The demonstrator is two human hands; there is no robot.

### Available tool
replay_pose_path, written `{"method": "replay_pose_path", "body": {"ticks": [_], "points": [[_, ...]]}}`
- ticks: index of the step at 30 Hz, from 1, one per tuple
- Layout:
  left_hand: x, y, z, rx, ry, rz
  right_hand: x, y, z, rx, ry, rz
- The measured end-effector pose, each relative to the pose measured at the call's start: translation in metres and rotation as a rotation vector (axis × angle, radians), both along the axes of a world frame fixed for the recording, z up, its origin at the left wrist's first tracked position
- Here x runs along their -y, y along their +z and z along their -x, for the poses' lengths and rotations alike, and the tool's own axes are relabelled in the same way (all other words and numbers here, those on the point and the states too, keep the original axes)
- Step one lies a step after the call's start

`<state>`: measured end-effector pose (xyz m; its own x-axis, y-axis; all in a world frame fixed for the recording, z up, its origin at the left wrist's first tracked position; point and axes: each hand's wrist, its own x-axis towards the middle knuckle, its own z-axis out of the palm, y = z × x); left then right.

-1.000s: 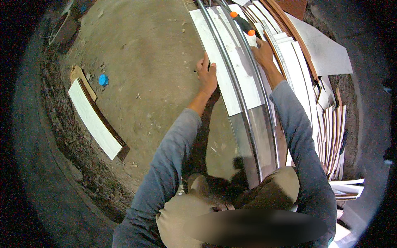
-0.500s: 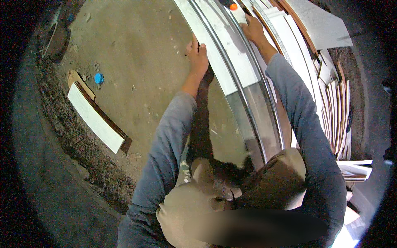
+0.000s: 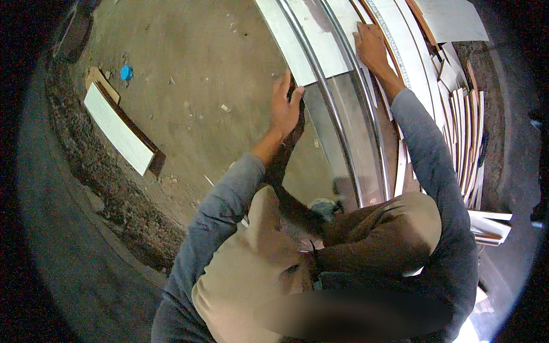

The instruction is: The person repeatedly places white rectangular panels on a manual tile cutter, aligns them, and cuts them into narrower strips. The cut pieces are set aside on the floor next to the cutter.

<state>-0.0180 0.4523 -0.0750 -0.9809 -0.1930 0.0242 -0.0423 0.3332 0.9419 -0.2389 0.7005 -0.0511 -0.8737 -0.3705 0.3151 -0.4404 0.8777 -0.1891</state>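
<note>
Two curved steel rails (image 3: pixel 318 77) run over a white sheet (image 3: pixel 274 28) and a see-through grey panel (image 3: pixel 329 128). My left hand (image 3: pixel 284 108) is at the sheet's lower left corner and the panel's edge, with thumb and forefinger apart. My right hand (image 3: pixel 370 48) is on the right of the rails, by long white strips (image 3: pixel 400 51), with fingers curled; what they hold, if anything, is hidden.
A short curved white board (image 3: pixel 117 126) lies on a tan piece on the dusty floor (image 3: pixel 194 97) at left, near a blue round cap (image 3: pixel 126 72). Stacked offcuts (image 3: pixel 463 137) and a pale sheet (image 3: pixel 457 17) lie at right. My bent legs fill the bottom.
The orange-knobbed tool by my right hand has gone out of sight. The rails and sheet appear higher in view. My left hand now sits lower along the sheet's edge, near its corner.
</note>
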Motion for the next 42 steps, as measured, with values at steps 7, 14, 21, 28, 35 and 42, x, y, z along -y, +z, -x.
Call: {"method": "replay_pose_path", "body": {"ticks": [7, 14, 21, 28, 35, 42], "points": [[-0.002, 0.002, 0.008, 0.007, 0.069, 0.058, -0.016, 0.010, -0.018, 0.214, -0.073, -0.081], [-0.002, -0.001, 0.007, -0.002, 0.065, 0.008, -0.024, 0.009, -0.011, 0.224, -0.011, 0.030], [-0.003, 0.002, 0.006, -0.027, 0.063, 0.052, -0.027, 0.012, -0.014, 0.285, -0.051, 0.017], [-0.001, 0.008, 0.006, 0.024, 0.046, 0.059, -0.033, -0.007, -0.006, 0.206, 0.016, 0.032], [0.002, -0.006, -0.001, 0.012, 0.009, -0.068, -0.031, -0.006, -0.017, 0.151, -0.015, 0.011], [-0.001, -0.018, -0.017, -0.218, -0.032, 0.159, -0.032, 0.015, -0.026, 0.193, 0.007, 0.043]]}}
